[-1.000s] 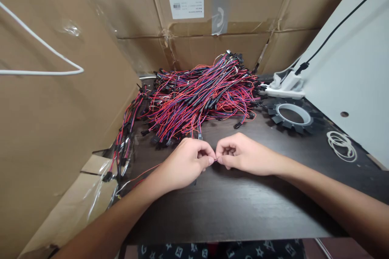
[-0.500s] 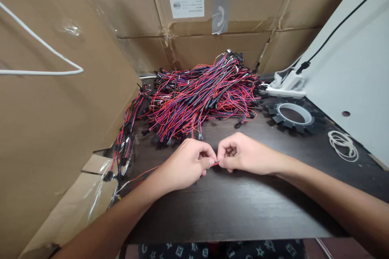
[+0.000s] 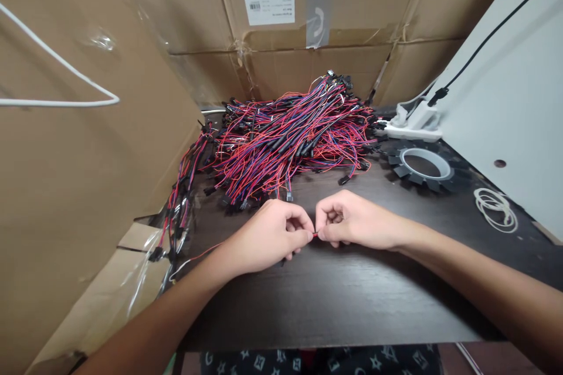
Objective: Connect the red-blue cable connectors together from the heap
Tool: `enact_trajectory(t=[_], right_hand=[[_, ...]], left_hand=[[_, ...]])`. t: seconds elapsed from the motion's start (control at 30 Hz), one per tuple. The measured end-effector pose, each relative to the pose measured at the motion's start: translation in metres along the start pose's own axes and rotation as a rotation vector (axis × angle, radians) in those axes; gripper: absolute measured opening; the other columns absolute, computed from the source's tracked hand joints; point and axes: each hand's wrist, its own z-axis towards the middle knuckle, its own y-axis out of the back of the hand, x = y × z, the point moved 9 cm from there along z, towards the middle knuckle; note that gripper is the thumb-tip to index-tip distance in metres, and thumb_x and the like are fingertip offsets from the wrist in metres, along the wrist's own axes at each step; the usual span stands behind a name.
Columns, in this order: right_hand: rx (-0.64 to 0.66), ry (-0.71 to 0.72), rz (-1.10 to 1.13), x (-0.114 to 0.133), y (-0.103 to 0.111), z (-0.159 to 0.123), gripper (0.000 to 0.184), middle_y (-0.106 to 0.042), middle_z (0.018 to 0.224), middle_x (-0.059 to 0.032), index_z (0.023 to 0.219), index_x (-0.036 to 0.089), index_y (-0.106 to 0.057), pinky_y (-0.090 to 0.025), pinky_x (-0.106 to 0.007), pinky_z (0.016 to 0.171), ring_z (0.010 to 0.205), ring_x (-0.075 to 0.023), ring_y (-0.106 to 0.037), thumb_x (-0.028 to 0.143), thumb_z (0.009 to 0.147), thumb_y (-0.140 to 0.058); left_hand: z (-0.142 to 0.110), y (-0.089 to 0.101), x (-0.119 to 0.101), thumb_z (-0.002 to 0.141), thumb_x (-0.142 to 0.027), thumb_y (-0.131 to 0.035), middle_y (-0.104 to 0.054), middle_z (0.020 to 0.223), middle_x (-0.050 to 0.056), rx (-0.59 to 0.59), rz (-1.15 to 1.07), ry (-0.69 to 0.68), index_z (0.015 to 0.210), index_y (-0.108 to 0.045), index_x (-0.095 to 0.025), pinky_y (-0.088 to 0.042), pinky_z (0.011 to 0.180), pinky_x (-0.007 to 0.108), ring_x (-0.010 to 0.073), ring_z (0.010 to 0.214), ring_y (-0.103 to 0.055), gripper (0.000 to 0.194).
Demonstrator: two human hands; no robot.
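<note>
Over the front of the dark table point(image 3: 352, 304), my left hand point(image 3: 277, 235) and my right hand point(image 3: 352, 224) meet fingertip to fingertip. Both are closed in a pinch on a thin red and black wire point(image 3: 315, 234), of which only a short bit shows between them. A reddish wire with a white end point(image 3: 189, 260) trails out to the left from behind my left wrist. Beyond my hands lies a large heap of red, blue and black wire harnesses point(image 3: 290, 135) with black connectors.
On the right are a roll hung with black tape strips point(image 3: 422, 165), a coil of pale cord point(image 3: 496, 211) and a white power strip point(image 3: 411, 130). More wires point(image 3: 182, 193) hang at the left over clear plastic. Cardboard boxes point(image 3: 88, 158) wall the left and back; a white panel point(image 3: 510, 99) stands right.
My hands stay pinched together in almost the same place, with small finger shifts. The trailing wire at the left has moved slightly.
</note>
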Motion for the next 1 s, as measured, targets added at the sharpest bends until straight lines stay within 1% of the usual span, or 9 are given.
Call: enact_trajectory(t=[0.07, 0.27, 0.37, 0.5, 0.7, 1.0], right_hand=[[0.003, 0.001, 0.0, 0.0003, -0.0006, -0.0006, 0.006, -0.053, 0.05, 0.004, 0.065, 0.012, -0.056, -0.033, -0.017, 0.046, 0.047, -0.0065, -0.045, 0.007, 0.066, -0.053], [0.038, -0.028, 0.034, -0.0014, -0.0045, -0.0015, 0.004, -0.052, 0.049, 0.0043, 0.064, 0.012, -0.055, -0.031, -0.017, 0.045, 0.046, -0.0061, -0.043, 0.009, 0.065, -0.054], [0.03, -0.03, 0.068, 0.0004, -0.0014, -0.0016, 0.004, -0.055, 0.053, 0.0024, 0.069, 0.012, -0.058, -0.032, -0.016, 0.044, 0.047, -0.0061, -0.045, 0.013, 0.067, -0.055], [0.088, -0.034, 0.096, 0.0036, -0.0006, -0.0035, 0.013, -0.061, 0.062, -0.0012, 0.078, 0.01, -0.062, -0.033, -0.016, 0.042, 0.046, -0.0055, -0.045, 0.018, 0.069, -0.055], [0.112, -0.024, 0.03, 0.0059, 0.0004, -0.0053, 0.013, -0.061, 0.061, -0.0013, 0.078, 0.01, -0.061, -0.038, -0.017, 0.047, 0.048, -0.006, -0.046, 0.015, 0.068, -0.055], [0.071, 0.006, -0.004, 0.0016, 0.002, -0.0017, 0.012, -0.06, 0.06, -0.0012, 0.077, 0.011, -0.062, -0.038, -0.018, 0.048, 0.051, -0.0076, -0.049, 0.014, 0.068, -0.054]], left_hand=[[0.0001, -0.0012, 0.001, 0.077, -0.023, -0.056, -0.057, 0.057, 0.0, 0.007, 0.0, 0.01, 0.078, -0.064, -0.012, -0.042, 0.043, 0.02, 0.0094, 0.045, -0.051, 0.014], [-0.0014, -0.0037, -0.0032, 0.078, -0.024, -0.055, -0.055, 0.055, 0.0, 0.016, 0.022, -0.015, 0.078, -0.064, -0.012, -0.04, 0.043, 0.019, 0.0089, 0.045, -0.049, 0.015], [-0.0027, 0.0004, -0.004, 0.077, -0.023, -0.056, -0.054, 0.054, -0.001, 0.002, -0.007, -0.002, 0.077, -0.063, -0.011, -0.039, 0.041, 0.018, 0.0084, 0.043, -0.048, 0.014], [-0.0025, 0.0009, -0.0016, 0.077, -0.023, -0.056, -0.053, 0.053, -0.001, 0.02, -0.045, 0.017, 0.076, -0.062, -0.011, -0.038, 0.04, 0.018, 0.0081, 0.041, -0.047, 0.013], [-0.0002, -0.0012, 0.0016, 0.076, -0.023, -0.054, -0.054, 0.053, -0.001, 0.019, -0.039, 0.021, 0.075, -0.061, -0.012, -0.038, 0.041, 0.018, 0.0082, 0.042, -0.047, 0.012], [0.0005, -0.001, 0.0055, 0.074, -0.024, -0.055, -0.053, 0.053, -0.002, -0.008, -0.049, 0.028, 0.076, -0.061, -0.013, -0.037, 0.038, 0.017, 0.0077, 0.042, -0.046, 0.013]])
